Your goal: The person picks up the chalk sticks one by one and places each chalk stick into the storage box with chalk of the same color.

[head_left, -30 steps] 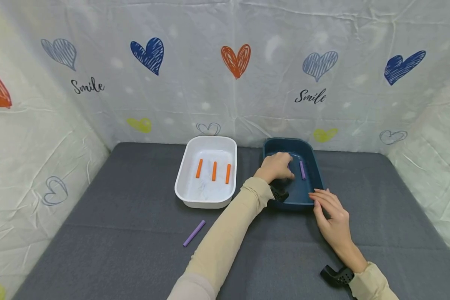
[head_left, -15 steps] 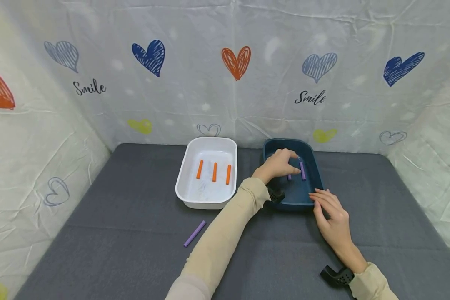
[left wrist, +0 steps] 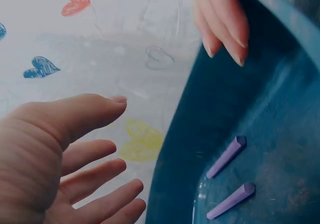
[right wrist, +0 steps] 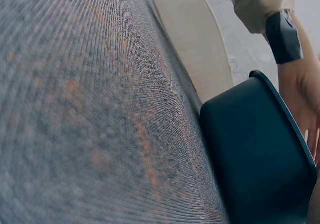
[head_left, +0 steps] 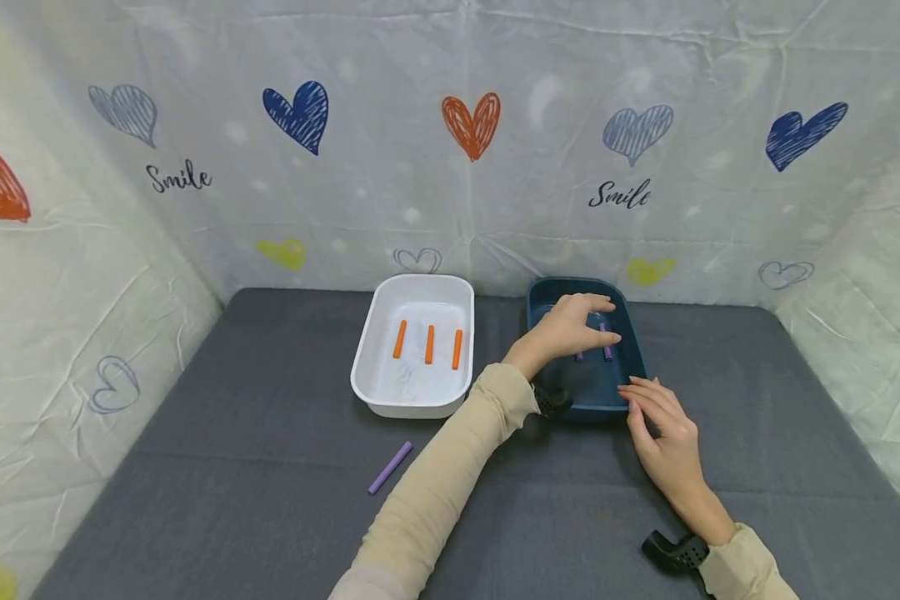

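Note:
My left hand (head_left: 566,327) hovers over the dark blue tray (head_left: 596,392), thumb and fingers spread apart with nothing between them. Below it on the tray floor lie two purple sticks, a left one (left wrist: 231,201) and a right one (left wrist: 227,156), side by side and apart; the head view shows them partly covered by the hand. Fingertips of my right hand (head_left: 667,433) rest on the tray's near right corner, the fingers nearly straight. A third purple stick (head_left: 390,468) lies slanted on the grey cloth, left of my left forearm.
Left of the blue tray stands a white tray (head_left: 412,400) holding three orange sticks (head_left: 429,344) in a row. Grey cloth (head_left: 255,467) covers the table. A white curtain printed with hearts (head_left: 390,192) hangs behind and at both sides.
My left hand has let go of a purple stick, now lying in the blue tray, and has shifted right with fingers spreading. My right hand has stayed at the tray corner.

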Action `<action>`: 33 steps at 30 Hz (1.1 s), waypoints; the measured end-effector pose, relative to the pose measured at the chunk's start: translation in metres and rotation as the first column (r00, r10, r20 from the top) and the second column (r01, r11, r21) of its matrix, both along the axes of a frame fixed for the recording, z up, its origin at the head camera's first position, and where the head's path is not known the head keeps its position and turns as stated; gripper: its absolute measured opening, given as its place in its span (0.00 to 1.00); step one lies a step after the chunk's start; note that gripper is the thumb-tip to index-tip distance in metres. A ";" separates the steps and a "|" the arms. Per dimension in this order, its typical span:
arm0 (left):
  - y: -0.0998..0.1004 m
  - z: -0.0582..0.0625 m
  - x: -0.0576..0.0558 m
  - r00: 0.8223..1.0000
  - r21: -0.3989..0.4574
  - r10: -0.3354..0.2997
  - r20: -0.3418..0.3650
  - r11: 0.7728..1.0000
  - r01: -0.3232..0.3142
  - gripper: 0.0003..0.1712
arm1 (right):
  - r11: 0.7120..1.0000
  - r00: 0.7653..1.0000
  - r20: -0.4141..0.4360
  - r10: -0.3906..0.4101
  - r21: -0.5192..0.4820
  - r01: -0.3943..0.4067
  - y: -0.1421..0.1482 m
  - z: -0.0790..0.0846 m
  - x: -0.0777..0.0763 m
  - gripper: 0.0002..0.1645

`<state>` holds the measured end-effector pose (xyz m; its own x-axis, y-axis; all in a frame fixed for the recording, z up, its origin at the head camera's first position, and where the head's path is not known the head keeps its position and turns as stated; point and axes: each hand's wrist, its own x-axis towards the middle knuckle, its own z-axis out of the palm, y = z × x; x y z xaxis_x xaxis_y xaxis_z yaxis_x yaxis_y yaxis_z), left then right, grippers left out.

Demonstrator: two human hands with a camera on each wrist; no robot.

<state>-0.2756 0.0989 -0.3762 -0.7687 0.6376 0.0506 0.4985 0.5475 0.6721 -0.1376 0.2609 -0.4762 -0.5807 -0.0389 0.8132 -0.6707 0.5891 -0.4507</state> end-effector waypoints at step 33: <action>-0.047 0.015 0.096 0.893 0.580 -0.388 0.230 0.791 0.194 0.25 | 1.000 0.998 -0.056 0.016 0.007 -0.016 0.000 -0.004 -0.002 0.10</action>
